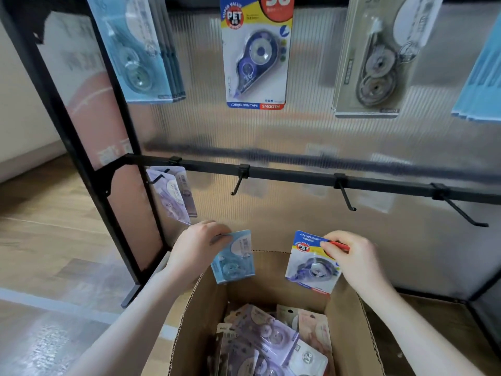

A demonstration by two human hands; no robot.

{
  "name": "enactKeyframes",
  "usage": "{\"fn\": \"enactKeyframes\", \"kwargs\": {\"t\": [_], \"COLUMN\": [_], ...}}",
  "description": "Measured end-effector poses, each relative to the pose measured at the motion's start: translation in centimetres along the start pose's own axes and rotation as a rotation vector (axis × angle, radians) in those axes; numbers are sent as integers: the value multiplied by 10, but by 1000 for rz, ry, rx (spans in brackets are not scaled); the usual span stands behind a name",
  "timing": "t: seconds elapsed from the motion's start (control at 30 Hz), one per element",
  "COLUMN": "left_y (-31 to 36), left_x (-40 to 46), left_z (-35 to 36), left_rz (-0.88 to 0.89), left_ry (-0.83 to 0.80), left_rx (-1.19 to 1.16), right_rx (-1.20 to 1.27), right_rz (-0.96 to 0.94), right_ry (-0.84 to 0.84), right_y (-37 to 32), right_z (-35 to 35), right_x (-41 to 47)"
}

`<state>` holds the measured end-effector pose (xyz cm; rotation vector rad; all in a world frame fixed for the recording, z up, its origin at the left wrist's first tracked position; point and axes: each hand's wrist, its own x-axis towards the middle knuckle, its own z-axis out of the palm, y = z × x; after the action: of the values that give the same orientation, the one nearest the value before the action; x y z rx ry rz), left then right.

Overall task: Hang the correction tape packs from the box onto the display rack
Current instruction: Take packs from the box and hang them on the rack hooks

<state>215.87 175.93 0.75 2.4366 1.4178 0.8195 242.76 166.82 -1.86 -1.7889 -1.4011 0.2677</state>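
The packs hanging along the top of the frame are cut off above, so their hooks do not show. The pale blue packs (141, 50) at upper left and the beige pack (376, 58) at upper right are blurred and their print cannot be read; only the yellow-and-blue pack (256, 52) in the upper centre is sharp, with "CORRECTION TAPE" along its lower edge. At the far right edge more blue packs (482, 85) are only partly in view. The cardboard box (206, 308) is cut by the bottom of the frame, and the packs in the box (268, 340) lie in a mixed heap – purple, beige and white, hard to separate.

The left hand (199, 246) pinches a light blue pack (234, 257) by its top left corner; the pack hangs upright, long axis near vertical, slightly tilted, face toward the camera. The right hand (349, 256) pinches a yellow-and-blue pack in hand (311, 263) by its top right corner; this pack also hangs with its long axis near vertical, the lower end leaning a little to the right. Both are above the open box, below the black rail (298, 177) in the middle of the frame.

On the rail, purple packs (173, 194) hang on the leftmost hook – the other hooks (347, 198) are bare.
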Motion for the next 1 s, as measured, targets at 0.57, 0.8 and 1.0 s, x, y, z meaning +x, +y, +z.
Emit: {"fn": "enactKeyframes", "kwargs": {"t": [0.57, 0.8, 1.0], "left_y": [-14, -35, -40], "left_x": [13, 12, 12], "left_z": [-62, -68, -64], "left_rz": [39, 58, 56], "left_ry": [64, 81, 54], "left_rx": [29, 65, 71], "right_rx": [-123, -89, -109], "right_rz": [-253, -317, -347], "right_ry": [-73, -119, -161], "right_y": [-116, -137, -136], "right_z": [34, 63, 73], "right_x": [64, 72, 74]}}
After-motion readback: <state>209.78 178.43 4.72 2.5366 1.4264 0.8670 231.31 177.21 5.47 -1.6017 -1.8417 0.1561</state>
